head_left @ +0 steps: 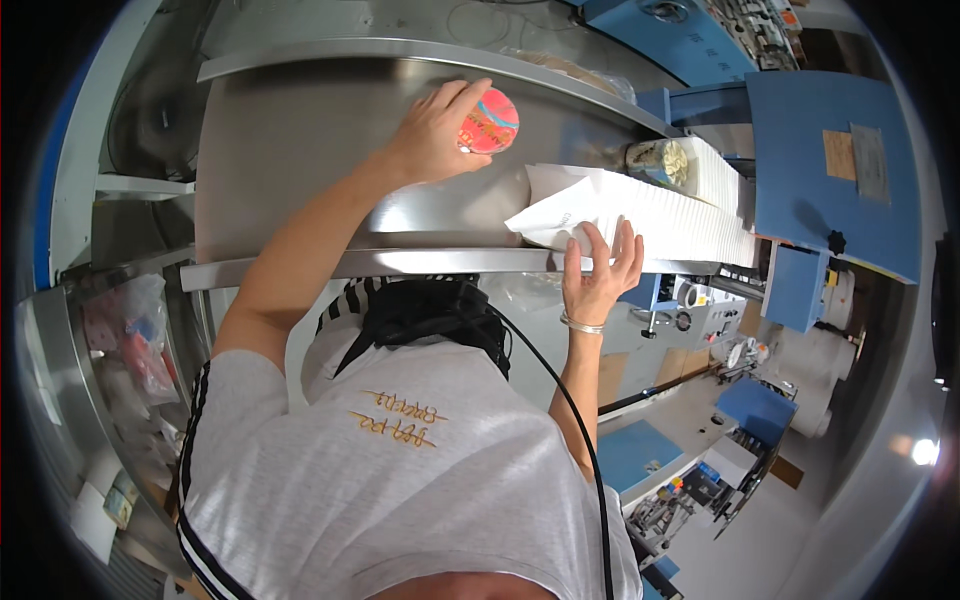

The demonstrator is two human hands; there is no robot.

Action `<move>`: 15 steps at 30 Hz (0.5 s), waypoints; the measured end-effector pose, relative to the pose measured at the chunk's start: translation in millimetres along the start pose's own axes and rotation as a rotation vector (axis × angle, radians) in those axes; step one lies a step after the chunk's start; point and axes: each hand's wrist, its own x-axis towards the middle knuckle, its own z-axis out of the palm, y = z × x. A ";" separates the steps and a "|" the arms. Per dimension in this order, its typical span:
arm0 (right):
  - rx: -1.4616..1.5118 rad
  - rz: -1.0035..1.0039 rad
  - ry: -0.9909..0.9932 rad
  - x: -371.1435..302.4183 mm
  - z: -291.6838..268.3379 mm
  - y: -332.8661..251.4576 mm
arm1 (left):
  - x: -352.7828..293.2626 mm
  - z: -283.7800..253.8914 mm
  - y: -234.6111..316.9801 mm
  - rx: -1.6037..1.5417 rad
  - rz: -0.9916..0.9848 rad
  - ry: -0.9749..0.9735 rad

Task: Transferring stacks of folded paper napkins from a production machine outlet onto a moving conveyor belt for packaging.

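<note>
Your left hand [435,130] curls its fingers around a small round cup [489,121] on the steel table [290,150], gripping it from the side with the fingertips over its top edge. The cup sits toward the far edge of the table, roughly midway along it; it is lying tipped so its round pink-red face turns toward you, and its short axis points roughly up at the camera, though the exact tilt cannot be told. That face is bright pink with red and light blue printed patches. Your right hand [597,275] is spread, fingers apart and palm flat, pressed against the near end of a long stack of white folded paper pieces [660,215] at the table's near edge, toward its right side. The stack runs away to the right along the table, its long axis slanting toward the far right corner, and its front sheet bends outward over your fingers. A second cup [660,162] with a pale patterned face lies on top of the stack farther right, well apart from the pink one. Between the two hands the steel is bare. A black cable [560,400] hangs past your right forearm.
</note>
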 end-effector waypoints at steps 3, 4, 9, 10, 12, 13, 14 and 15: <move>-0.016 -0.003 -0.012 1.8 0.5 -2.9 | 2.7 -4.6 4.1 -0.019 -0.011 -0.042; -0.040 -0.020 -0.032 3.4 0.3 -4.7 | 3.5 -5.6 4.6 -0.014 -0.001 -0.047; -0.056 0.002 -0.054 9.9 1.4 -8.2 | 4.9 -9.1 8.4 -0.051 0.008 -0.024; -0.052 0.005 -0.066 9.8 1.6 -7.4 | 5.0 -9.2 8.9 -0.048 0.013 -0.024; -0.049 0.005 -0.070 8.8 0.6 -6.9 | 4.1 -8.5 9.5 -0.049 -0.005 -0.024; -0.047 0.005 -0.079 8.0 -0.3 -6.7 | 3.5 -7.9 10.2 -0.046 -0.002 -0.022; -0.046 0.004 -0.076 6.2 -1.7 -6.6 | 2.5 -6.9 11.2 -0.039 -0.002 -0.019; -0.047 0.006 -0.078 5.2 -2.7 -7.5 | 2.1 -6.7 11.4 -0.030 -0.002 -0.014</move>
